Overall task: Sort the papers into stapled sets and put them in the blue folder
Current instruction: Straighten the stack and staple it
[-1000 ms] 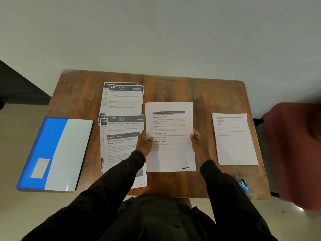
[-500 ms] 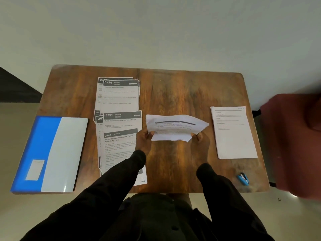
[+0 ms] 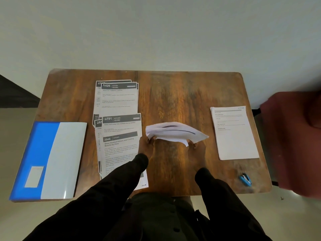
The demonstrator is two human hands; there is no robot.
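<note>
Both hands hold a small set of white papers raised above the middle of the wooden table, its top edge curling toward me. My left hand pinches its left side and my right hand pinches its right side. A spread of printed sheets with dark headers lies to the left. One neat set of papers lies at the right. The blue folder lies shut at the table's left edge. A small blue stapler sits at the front right corner.
A dark red chair stands just past the table's right edge. A pale wall runs behind the table. The folder overhangs the left front corner of the table.
The papers lay flat on the table a second ago. Both hands have lifted them off the table, and they now curl over.
</note>
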